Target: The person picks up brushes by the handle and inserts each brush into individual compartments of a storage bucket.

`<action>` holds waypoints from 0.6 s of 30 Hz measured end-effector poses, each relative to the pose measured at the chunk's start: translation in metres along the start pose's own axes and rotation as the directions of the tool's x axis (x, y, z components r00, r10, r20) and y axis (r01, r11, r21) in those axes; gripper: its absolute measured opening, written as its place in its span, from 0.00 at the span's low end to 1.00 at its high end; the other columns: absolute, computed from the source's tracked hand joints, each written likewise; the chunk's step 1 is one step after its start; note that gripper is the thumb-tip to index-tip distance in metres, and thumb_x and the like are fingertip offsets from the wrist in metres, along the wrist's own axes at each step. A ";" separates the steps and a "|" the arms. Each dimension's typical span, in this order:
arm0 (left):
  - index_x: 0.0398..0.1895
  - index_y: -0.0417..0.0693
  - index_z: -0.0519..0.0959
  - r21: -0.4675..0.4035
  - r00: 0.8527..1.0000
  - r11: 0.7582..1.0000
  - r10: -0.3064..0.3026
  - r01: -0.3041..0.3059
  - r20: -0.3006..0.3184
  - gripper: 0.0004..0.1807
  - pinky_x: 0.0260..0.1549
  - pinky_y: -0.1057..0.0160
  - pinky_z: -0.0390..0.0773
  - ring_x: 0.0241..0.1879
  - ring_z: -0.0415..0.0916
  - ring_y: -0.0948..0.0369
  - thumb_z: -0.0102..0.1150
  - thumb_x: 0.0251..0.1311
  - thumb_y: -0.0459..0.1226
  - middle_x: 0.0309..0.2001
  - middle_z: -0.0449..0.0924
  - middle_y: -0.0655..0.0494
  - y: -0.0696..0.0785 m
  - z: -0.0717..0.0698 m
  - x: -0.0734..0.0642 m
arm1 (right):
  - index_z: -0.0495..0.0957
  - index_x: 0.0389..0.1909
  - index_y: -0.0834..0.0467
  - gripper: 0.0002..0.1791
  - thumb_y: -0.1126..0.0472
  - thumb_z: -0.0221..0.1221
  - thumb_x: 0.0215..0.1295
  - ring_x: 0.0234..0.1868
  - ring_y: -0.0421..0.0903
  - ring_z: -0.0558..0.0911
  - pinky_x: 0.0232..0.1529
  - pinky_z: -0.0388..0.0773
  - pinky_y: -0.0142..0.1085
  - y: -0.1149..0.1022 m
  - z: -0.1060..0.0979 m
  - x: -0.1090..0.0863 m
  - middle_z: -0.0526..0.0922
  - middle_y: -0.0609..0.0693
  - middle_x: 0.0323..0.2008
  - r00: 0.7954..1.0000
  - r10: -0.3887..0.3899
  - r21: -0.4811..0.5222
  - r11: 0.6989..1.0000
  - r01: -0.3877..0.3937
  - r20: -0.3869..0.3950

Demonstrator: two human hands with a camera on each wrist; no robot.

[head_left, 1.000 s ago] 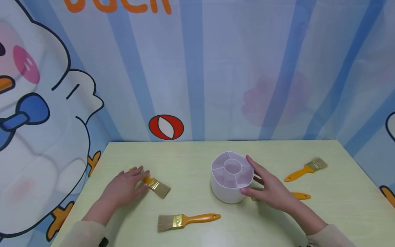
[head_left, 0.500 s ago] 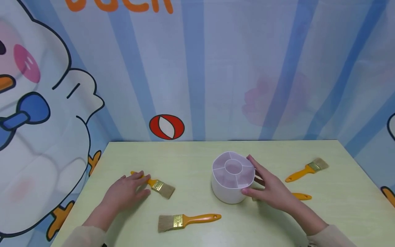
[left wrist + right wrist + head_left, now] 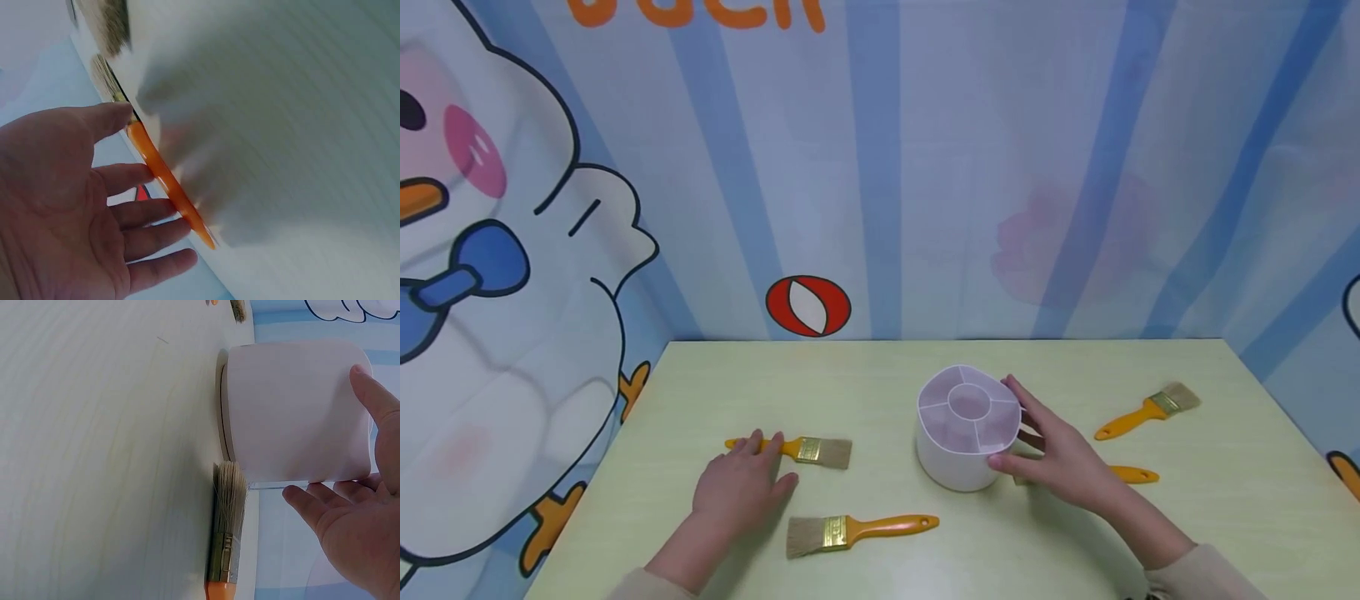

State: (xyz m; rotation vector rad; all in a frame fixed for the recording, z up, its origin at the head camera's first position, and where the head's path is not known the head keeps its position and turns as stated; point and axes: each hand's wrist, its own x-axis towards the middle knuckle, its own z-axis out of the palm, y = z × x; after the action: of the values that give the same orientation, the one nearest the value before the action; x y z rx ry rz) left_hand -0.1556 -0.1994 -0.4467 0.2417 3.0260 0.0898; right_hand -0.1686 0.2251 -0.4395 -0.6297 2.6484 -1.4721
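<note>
In the head view my left hand lies over the yellow-handled paintbrush at the left of the table, bristles pointing right. The left wrist view shows mostly straight fingers touching its orange-looking handle, with the thumb near the ferrule. At the middle right stands a white round organizer, upright, its top divided into compartments around a central ring. My right hand holds its right side, thumb toward me and fingers behind. Another paintbrush lies beside its base, partly hidden by that hand in the head view.
A paintbrush lies near the front middle, its bristles to the left. Another paintbrush lies at the back right. The pale table ends at a blue striped cartoon backdrop.
My left hand has moved right, and the paintbrush under it has turned from slanting to nearly level, its bristles shifting right. My right hand and the organizer stay in place.
</note>
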 end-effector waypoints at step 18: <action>0.72 0.54 0.80 -0.040 0.967 0.967 0.253 -0.253 -0.004 0.32 0.72 0.38 0.71 0.72 0.75 0.46 0.73 0.66 0.49 0.72 0.78 0.48 -0.022 -0.016 0.016 | 0.46 0.87 0.60 0.59 0.54 0.75 0.66 0.76 0.70 0.68 0.66 0.78 0.54 0.001 0.000 0.001 0.54 0.64 0.84 1.000 0.014 0.006 1.000 -0.014 0.011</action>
State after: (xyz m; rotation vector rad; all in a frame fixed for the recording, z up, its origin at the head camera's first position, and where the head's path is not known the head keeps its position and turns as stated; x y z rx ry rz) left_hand -0.1764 -0.2194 -0.4340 0.6235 2.9719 0.1703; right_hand -0.1699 0.2253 -0.4399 -0.6161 2.6336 -1.4678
